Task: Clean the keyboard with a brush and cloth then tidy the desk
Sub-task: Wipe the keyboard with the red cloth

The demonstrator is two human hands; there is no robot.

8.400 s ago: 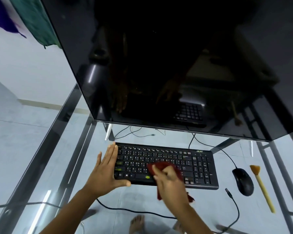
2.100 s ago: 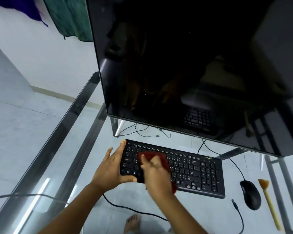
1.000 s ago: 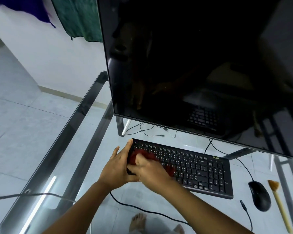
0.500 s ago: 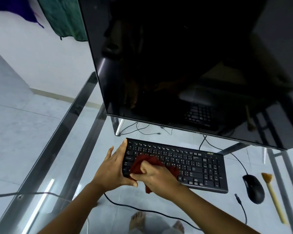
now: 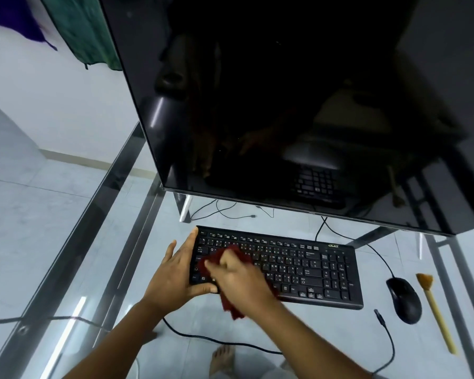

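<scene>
Two grips on it: left grip (image 5: 175,274), fingers straight, braces the keyboard (image 5: 298,266) on the bench (image 5: 326,324). Right grip (image 5: 238,277), bunched round the cloth (image 5: 222,258), has worked from mid-board to the left-end keys. Wipe likely near done; brush (image 5: 435,310) idle.

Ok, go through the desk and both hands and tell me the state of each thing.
black keyboard: lying flat, left end braced.
dark red cloth: bunched, pressed on the left keys.
right hand: grips the cloth.
left hand: straight fingers against the keyboard's left edge.
black mouse: untouched, right of the keyboard.
yellow-handled brush: lying untouched beside the mouse.
large black monitor: screen dark.
</scene>
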